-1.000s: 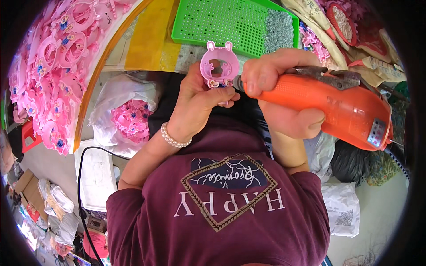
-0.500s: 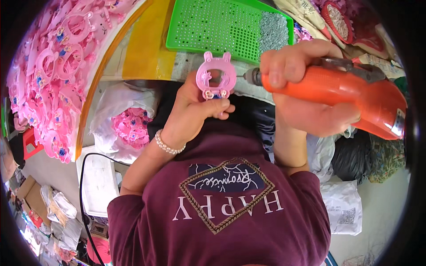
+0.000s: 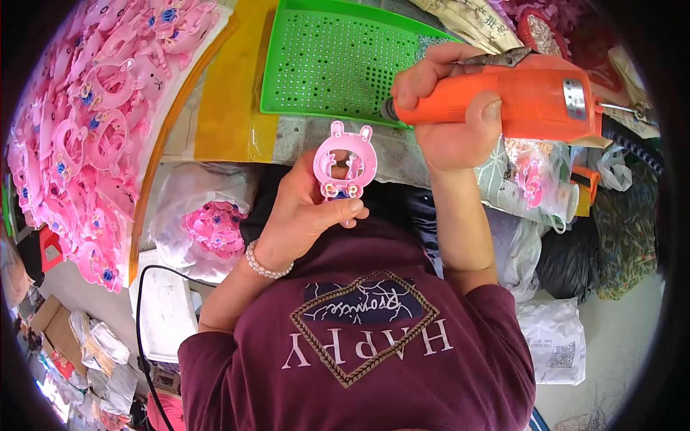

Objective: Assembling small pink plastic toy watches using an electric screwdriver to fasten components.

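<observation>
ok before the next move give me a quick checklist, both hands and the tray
1. Left hand gripping the pink eared frame: ok, pinched at its lower end, ears pointing away from the body.
2. Right hand secure on the orange power tool: ok, fingers and thumb wrapped around it.
3. Tool apart from the frame: ok, a gap shows between them.
4. Tool's dark nose at the green tray: ok, by its near edge; contact: cannot tell.
5. Small metal piece on the tool's tip: cannot tell, too small to make out.
</observation>
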Motion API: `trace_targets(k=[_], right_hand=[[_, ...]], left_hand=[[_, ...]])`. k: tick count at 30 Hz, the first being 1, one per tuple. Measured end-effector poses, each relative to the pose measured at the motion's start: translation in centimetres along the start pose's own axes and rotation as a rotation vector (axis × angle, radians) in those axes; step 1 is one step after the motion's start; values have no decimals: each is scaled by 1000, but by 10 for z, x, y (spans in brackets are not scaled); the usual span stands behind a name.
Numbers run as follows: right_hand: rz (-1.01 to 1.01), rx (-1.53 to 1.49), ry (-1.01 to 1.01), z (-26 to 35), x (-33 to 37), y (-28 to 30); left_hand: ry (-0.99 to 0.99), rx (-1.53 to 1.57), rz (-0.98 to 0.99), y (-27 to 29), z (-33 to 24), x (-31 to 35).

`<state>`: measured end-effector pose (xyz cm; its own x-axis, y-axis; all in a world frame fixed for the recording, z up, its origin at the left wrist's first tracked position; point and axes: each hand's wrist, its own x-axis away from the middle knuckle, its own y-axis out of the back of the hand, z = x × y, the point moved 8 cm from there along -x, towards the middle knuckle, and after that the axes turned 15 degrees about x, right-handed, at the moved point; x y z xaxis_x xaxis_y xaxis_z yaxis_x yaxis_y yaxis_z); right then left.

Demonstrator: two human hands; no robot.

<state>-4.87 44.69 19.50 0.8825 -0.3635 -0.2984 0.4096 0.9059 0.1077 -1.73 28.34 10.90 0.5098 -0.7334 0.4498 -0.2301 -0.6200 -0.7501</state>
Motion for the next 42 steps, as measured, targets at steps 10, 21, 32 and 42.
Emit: trace_targets(k=[10, 21, 32, 42], right_hand=[[33, -61, -24, -10, 1, -3], [38, -87, -32, -11, 4, -5], [18, -36, -49, -5, 1, -5], [111, -326, 96, 35, 4, 2]], left_hand=[[18, -40, 0, 3, 1, -4], [-1, 0, 9, 2, 2, -5], [-40, -15, 67, -1, 2, -6], [-2, -115, -13, -2, 1, -7]])
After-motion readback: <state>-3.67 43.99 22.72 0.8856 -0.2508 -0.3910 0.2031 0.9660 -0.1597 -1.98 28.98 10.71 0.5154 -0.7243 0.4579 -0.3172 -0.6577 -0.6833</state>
